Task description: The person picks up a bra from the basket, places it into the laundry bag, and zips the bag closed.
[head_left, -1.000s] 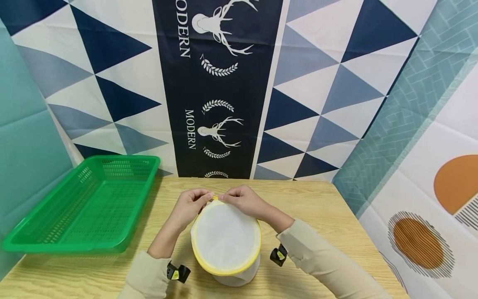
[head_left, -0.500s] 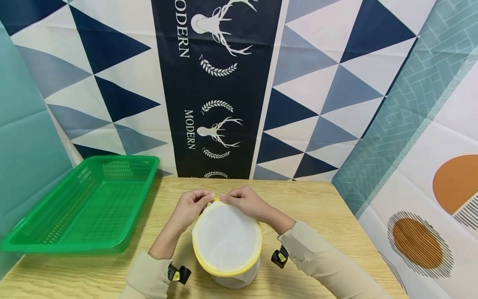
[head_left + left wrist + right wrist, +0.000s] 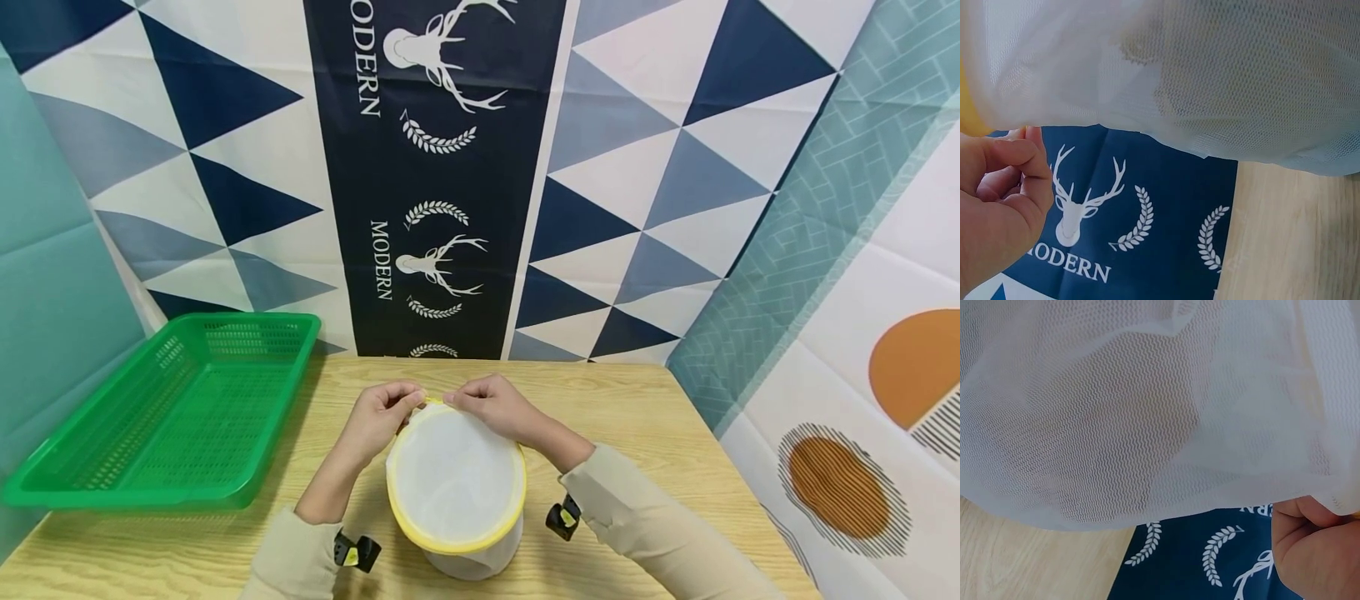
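A white mesh laundry bag (image 3: 457, 479) with yellow trim round its top stands on the table, cylinder-shaped and upright. At its far edge my left hand (image 3: 384, 418) pinches a small yellow piece at the trim; whether that is a zip pull I cannot tell. Close beside it, my right hand (image 3: 492, 406) pinches the rim between thumb and fingers. In the left wrist view the mesh wall (image 3: 1210, 81) fills the top, with curled fingers below the yellow trim (image 3: 971, 103). Through the mesh in the right wrist view, the bag's inside looks blurred.
A green plastic basket (image 3: 251, 400) with slotted walls stands at the left of the wooden table (image 3: 600, 400). Behind the table hangs a patterned backdrop (image 3: 442, 192). A black wrist camera (image 3: 356, 550) sits under the left sleeve, and another camera (image 3: 562, 517) under the right.
My left hand has shifted slightly left along the rim, away from the right hand, and the yellow piece went with it. My right hand and the bag have barely moved.
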